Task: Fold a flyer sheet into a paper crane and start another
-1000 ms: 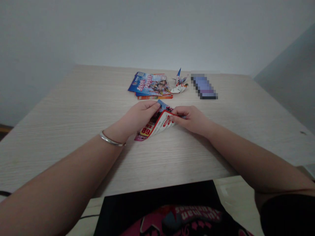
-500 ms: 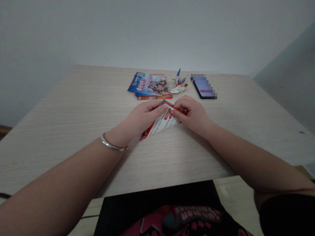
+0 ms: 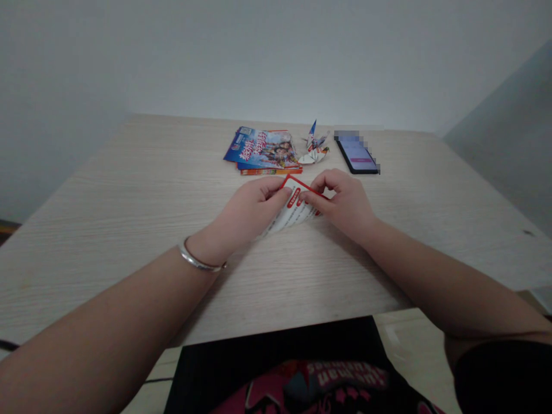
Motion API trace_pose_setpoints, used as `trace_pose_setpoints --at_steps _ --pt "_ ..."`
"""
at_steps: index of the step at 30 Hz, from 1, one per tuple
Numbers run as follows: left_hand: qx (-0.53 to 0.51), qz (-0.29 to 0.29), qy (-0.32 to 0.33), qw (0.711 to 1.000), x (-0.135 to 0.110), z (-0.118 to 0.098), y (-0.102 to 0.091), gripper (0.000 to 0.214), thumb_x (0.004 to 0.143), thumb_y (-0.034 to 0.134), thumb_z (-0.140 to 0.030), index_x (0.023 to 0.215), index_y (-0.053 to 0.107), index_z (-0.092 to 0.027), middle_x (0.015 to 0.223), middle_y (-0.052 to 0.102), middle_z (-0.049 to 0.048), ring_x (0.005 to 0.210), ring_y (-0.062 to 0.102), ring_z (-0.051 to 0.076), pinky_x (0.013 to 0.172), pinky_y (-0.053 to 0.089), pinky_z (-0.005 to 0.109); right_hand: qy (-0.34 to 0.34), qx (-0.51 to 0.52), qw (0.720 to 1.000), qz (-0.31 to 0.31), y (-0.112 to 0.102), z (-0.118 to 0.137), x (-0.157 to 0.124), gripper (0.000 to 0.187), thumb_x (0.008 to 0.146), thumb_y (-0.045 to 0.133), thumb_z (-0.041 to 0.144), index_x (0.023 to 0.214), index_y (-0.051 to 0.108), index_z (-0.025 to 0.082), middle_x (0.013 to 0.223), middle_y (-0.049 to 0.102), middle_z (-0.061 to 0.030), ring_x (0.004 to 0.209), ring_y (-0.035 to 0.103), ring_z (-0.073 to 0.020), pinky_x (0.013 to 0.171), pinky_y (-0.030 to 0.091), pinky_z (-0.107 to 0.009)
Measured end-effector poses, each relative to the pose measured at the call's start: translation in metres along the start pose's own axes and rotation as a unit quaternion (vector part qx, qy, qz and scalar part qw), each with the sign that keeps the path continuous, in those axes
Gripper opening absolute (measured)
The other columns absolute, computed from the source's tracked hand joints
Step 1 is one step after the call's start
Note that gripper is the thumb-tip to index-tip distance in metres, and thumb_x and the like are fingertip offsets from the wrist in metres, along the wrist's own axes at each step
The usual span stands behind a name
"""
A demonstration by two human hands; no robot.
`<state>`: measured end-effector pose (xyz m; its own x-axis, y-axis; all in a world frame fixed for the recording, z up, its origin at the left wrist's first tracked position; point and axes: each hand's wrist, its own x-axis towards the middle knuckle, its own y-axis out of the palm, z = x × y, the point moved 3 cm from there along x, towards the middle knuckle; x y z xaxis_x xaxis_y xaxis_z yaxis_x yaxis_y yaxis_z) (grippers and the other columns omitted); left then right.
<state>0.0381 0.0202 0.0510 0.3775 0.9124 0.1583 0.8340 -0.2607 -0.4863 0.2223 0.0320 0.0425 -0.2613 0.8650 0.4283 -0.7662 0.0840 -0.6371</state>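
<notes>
My left hand (image 3: 250, 210) and my right hand (image 3: 342, 201) meet at the middle of the wooden table (image 3: 129, 201). Both pinch a folded printed paper (image 3: 293, 210), white with a red border and red labels, pressed low against the tabletop. The left fingers grip its left edge, the right fingers its upper right corner. A silver bangle (image 3: 199, 261) circles my left wrist.
Behind the hands lies a stack of colourful leaflets (image 3: 263, 150). A folded paper crane (image 3: 314, 146) stands beside it, with a phone (image 3: 357, 156) to its right. The table's front edge runs just above my lap.
The paper has been folded over and flattened: its colourful face with the yellow number is now hidden, and both hands have shifted slightly forward and down onto it.
</notes>
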Motion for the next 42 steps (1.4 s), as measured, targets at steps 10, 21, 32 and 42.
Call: trace_pose_setpoints --at_steps 10,21,32,42 --pt "0.036 -0.039 0.003 0.999 -0.001 -0.003 -0.002 0.029 0.096 0.053 -0.035 0.085 0.074 -0.017 0.084 0.074 0.0025 0.078 0.061 0.018 0.073 0.045 0.03 0.037 0.05 0.998 0.024 0.003 0.0 -0.003 0.025 0.084 0.078 0.042 0.082 0.061 0.023 0.071 0.064 0.0017 0.065 0.052 -0.0132 0.062 0.039 -0.029" --pt "-0.098 -0.104 -0.068 0.987 0.0 0.011 -0.003 0.016 0.091 0.066 -0.03 0.095 0.077 -0.02 0.089 0.078 0.0037 0.078 0.066 0.018 0.069 0.051 0.029 0.005 0.07 0.993 0.092 0.003 -0.005 -0.007 0.029 0.086 0.074 0.044 0.104 0.075 0.021 0.092 0.077 -0.0038 0.076 0.063 -0.0166 0.07 0.048 -0.031" --pt "-0.081 -0.137 -0.073 0.985 -0.001 0.007 -0.007 0.011 0.089 0.064 -0.03 0.086 0.069 -0.021 0.081 0.072 0.0019 0.072 0.062 0.015 0.062 0.047 0.026 0.009 0.059 0.99 0.127 0.005 -0.007 -0.006 0.025 0.09 0.07 0.04 0.106 0.076 0.021 0.088 0.077 -0.002 0.069 0.057 -0.0152 0.066 0.041 -0.031" --pt "-0.048 -0.151 -0.055 0.986 -0.002 0.002 -0.009 0.012 0.089 0.064 -0.028 0.081 0.066 -0.02 0.078 0.069 0.0007 0.07 0.058 0.014 0.063 0.045 0.026 0.006 0.082 0.988 0.134 0.005 -0.007 -0.005 0.024 0.09 0.069 0.037 0.107 0.076 0.021 0.094 0.079 -0.003 0.076 0.063 -0.0168 0.07 0.045 -0.031"
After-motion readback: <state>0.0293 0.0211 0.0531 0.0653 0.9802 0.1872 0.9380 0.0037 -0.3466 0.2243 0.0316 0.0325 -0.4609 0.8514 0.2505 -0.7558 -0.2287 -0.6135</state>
